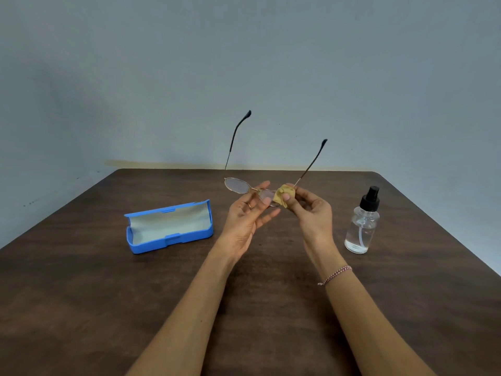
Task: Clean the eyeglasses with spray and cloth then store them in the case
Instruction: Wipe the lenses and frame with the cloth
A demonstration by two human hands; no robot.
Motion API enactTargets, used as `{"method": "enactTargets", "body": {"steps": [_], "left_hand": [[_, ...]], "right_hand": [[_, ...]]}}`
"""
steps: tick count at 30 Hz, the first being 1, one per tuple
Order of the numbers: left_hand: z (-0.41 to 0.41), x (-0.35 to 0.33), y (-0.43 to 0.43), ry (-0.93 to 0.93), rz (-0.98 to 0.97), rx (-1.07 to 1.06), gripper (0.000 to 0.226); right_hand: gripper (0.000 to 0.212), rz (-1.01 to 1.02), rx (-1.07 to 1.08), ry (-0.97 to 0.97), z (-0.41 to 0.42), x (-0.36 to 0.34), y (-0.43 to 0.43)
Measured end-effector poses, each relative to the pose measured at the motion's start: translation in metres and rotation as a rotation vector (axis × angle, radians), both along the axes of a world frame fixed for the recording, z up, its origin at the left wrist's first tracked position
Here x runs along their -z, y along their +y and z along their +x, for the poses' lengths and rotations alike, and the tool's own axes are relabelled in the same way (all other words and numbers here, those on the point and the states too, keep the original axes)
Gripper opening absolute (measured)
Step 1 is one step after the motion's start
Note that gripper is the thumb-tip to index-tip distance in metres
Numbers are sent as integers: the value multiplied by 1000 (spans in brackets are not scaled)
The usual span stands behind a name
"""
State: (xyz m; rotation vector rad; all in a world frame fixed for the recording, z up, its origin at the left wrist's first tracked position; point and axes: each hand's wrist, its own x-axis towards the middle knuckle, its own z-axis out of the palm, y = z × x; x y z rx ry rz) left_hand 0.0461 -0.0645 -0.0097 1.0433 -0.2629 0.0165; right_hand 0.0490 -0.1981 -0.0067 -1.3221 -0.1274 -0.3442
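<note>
Gold-coloured thin metal frames the eyeglasses (238,185), with two oval lenses, a slim bridge, and long temples spread open and pointing up and away from the person, each ending in a dark tip; the lenses look faintly hazy; the eyeglasses are held in the air above the dark wooden table (81,294), roughly midway between the case and the bottle; the left hand (245,215) has its palm turned up, its fingertips (267,200) closed lightly on the frame near the bridge and the inner edge of the right-side lens, the remaining fingers loosely spread; a ring (248,205) shows on one finger; the right hand (311,213) pinches a small crumpled yellow cloth (283,195) between thumb and fingers, pressed against the outer part of that same lens, just beside the hinge where the temple rises; a braided bracelet (336,274) circles the right wrist; the blue case (169,226) lies open on the table to the left, pale lining showing; the clear spray bottle (362,223) with black nozzle stands upright to the right, well apart from both hands
</note>
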Motion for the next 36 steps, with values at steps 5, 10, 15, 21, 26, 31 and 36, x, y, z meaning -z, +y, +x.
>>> {"method": "enactTargets", "body": {"steps": [5, 10, 15, 21, 26, 31, 36], "left_hand": [[0, -1, 1, 29, -17, 1, 32], [1, -1, 5, 26, -18, 22, 30], [4, 3, 14, -23, 43, -22, 43], [10, 5, 24, -23, 73, -82, 37], [12, 5, 27, -25, 63, -92, 36], [9, 2, 22, -45, 66, -38, 45], [9, 1, 25, -36, 60, -61, 44]], "right_hand": [[22, 40, -10, -13, -2, -3, 2], [19, 109, 27, -23, 0, -4, -2], [28, 151, 145, -59, 3, -8, -10], [30, 138, 341, -133, 4, -15, -16], [29, 45, 392, -193, 0, -16, -13], [27, -71, 314, -70, 6, -3, -5], [28, 104, 259, -57, 6, -7, -8]]}}
